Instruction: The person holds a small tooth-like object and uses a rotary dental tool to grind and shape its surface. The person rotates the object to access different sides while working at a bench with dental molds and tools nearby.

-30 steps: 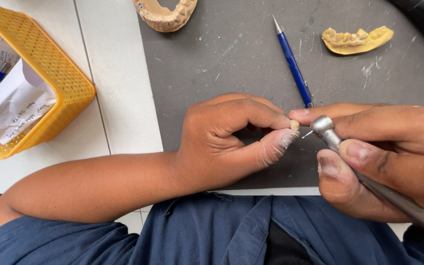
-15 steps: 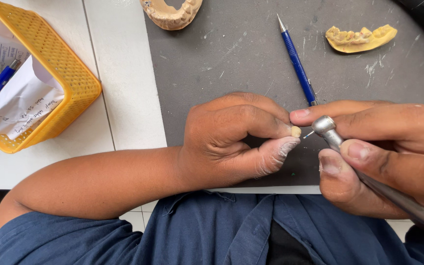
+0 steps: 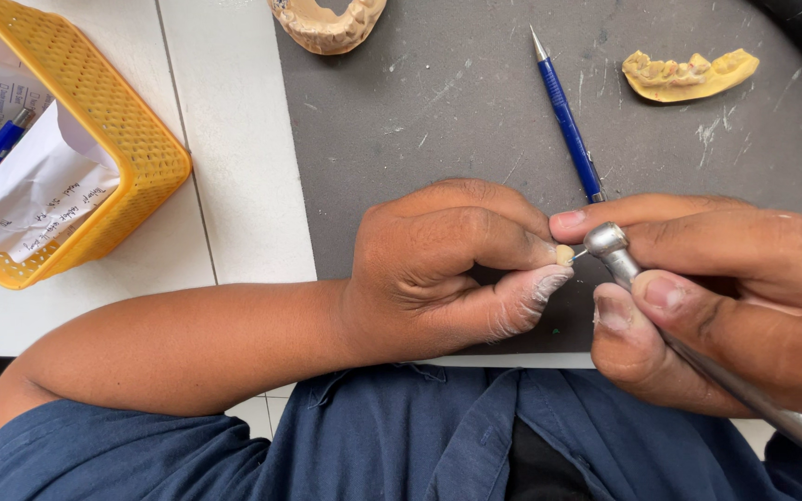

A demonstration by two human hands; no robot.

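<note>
My left hand [image 3: 447, 269] pinches a small cream tooth piece [image 3: 564, 254] between thumb and forefinger tip, just above the dark mat [image 3: 438, 102], so it sits steady. My right hand [image 3: 726, 306] is closed around a metal handpiece [image 3: 698, 357] like a pen, probably for control. Its long axis runs from lower right up to the left, its head pointing at the piece.

Small tooth-coloured piece [image 3: 564, 254]: mostly buried between my left hand's [image 3: 447, 264] fingertips, its shape too small to tell. Handpiece [image 3: 698, 357]: shaft covered by my right hand [image 3: 726, 306], tail cut off at the right edge. Pale dental cast [image 3: 327, 23]: cropped by the top edge. Yellow basket [image 3: 132, 158]: cropped at left.
</note>
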